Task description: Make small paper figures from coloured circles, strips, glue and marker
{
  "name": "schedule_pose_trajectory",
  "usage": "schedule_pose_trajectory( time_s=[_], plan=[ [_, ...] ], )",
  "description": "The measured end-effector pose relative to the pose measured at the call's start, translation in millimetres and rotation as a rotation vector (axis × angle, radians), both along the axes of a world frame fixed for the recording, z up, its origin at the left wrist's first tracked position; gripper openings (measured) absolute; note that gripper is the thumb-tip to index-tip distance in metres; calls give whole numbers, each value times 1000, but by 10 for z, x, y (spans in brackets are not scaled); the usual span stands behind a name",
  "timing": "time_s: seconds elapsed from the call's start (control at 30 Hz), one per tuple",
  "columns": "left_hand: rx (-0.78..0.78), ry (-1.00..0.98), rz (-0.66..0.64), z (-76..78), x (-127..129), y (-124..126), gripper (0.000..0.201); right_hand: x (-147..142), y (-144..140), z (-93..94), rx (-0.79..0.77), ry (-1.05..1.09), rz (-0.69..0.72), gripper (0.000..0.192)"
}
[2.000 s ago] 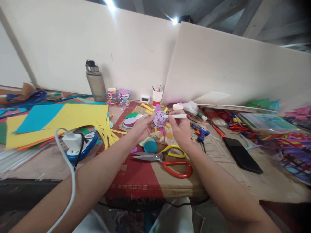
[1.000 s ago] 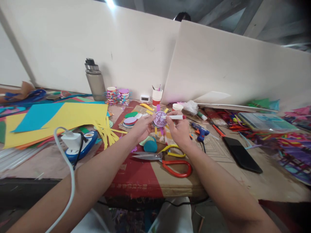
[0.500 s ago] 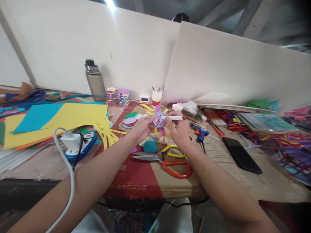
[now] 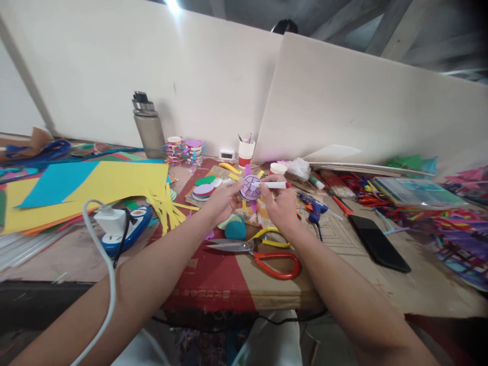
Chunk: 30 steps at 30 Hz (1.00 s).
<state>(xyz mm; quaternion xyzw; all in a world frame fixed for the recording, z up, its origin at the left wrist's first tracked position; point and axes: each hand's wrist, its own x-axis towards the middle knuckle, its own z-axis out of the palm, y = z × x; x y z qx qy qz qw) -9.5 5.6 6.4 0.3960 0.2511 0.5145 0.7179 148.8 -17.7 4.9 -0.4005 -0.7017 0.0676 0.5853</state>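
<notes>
Between my hands is a round purple paper disc (image 4: 250, 188) with dark lines drawn on it like a turtle shell. Yellow and purple paper strips stick out around it. My left hand (image 4: 227, 199) pinches the disc by its left edge. A white marker with a red end (image 4: 276, 185) is in the fingers of my right hand (image 4: 281, 203), its tip at the disc's face. Close below lie a teal paper circle (image 4: 235, 230), scissors with yellow handles (image 4: 272, 238) and larger scissors with red-orange handles (image 4: 277, 264). Paper discs (image 4: 204, 191) are stacked left of my left hand.
Yellow and blue paper sheets (image 4: 114, 180) and a power strip (image 4: 129, 229) lie left. A bottle (image 4: 148, 127), decorated cups (image 4: 175, 150) and a pen cup (image 4: 246, 152) stand behind. A glue gun (image 4: 315, 207), a phone (image 4: 379, 243) and a plastic case (image 4: 415, 192) lie right.
</notes>
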Motion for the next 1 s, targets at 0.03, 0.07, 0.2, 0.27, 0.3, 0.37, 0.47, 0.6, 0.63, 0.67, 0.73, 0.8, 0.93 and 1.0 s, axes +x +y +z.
schedule_pose_trajectory(
  time_s=[0.03,0.07,0.2,0.27,0.3,0.37,0.47,0.6,0.63,0.67,0.73,0.8,0.93,1.0],
  plan=[
    [-1,0,-1,1,0,-1,16,0,-2,2,-2,1,1,15],
    [-3,2,0,3,-1,-2,16,-1,-4,5,-4,1,2,15],
    [-13,14,10,17,-1,-10,16,-5,-10,14,-12,4,1,17],
    [-13,18,10,26,-1,-17,16,-6,-14,18,-16,5,-2,18],
    [-13,20,10,33,-1,-21,16,-7,-17,21,-17,3,-5,19],
    [-18,22,12,50,-1,-33,16,-8,-26,28,-19,-6,-12,20],
    [-31,16,14,80,-2,-54,17,-10,-37,38,-30,-19,-13,19],
    [-30,1,10,95,-3,-61,16,-9,-34,36,-40,-16,9,19],
    [-29,1,10,92,-2,-58,16,-9,-32,35,-39,-14,11,19],
    [-30,0,12,90,-2,-56,16,-9,-31,35,-38,-13,11,18],
    [-35,-2,16,85,-1,-53,17,-9,-31,37,-31,-16,4,18],
    [-41,1,17,86,-2,-56,18,-9,-33,41,-22,-21,-4,17],
    [-38,9,20,91,-8,-65,18,-4,-22,37,-4,-12,-15,15],
    [-32,5,22,88,-10,-63,18,1,-16,35,-2,-2,-24,15]
  ],
)
